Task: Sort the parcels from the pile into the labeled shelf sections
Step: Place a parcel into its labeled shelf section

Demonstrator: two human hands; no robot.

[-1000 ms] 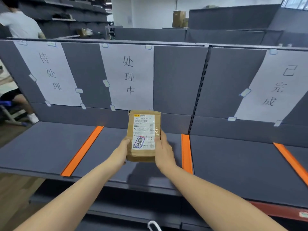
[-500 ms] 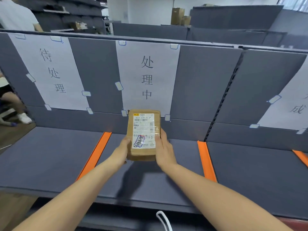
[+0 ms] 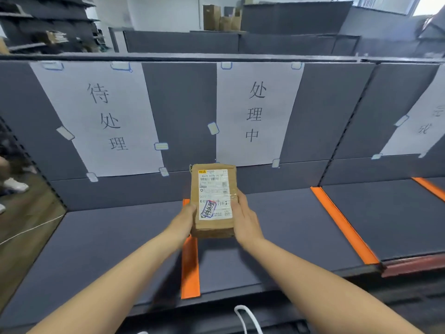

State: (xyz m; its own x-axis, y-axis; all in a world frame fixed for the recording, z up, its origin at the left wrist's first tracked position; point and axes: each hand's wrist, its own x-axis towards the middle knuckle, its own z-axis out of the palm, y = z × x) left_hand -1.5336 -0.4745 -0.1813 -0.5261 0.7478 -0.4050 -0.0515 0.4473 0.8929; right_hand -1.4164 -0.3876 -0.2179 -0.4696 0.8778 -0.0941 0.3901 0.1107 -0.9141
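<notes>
I hold a small brown cardboard parcel [image 3: 212,227] upright in front of me, above the grey shelf [image 3: 108,237]. Its white shipping label carries a blue and red stamp. My left hand [image 3: 184,219] grips its left edge and my right hand [image 3: 245,219] grips its right edge. The parcel hangs over the orange divider strip [image 3: 190,268] between the left and middle sections. White paper signs mark the sections: 待处理 [image 3: 106,116] on the left, 处理中 [image 3: 255,112] in the middle, a third sign [image 3: 423,121] at the far right.
A second orange divider [image 3: 344,225] and a third [image 3: 431,188] lie further right. A person's leg and white shoe [image 3: 14,184] show at the left edge on the wood floor. Cardboard boxes [image 3: 219,18] stand on distant shelving. A white cord [image 3: 248,317] hangs below.
The view has swung left: the signs and dividers slid right in frame. The parcel, held in both hands, now sits over the left orange divider instead of the middle section.
</notes>
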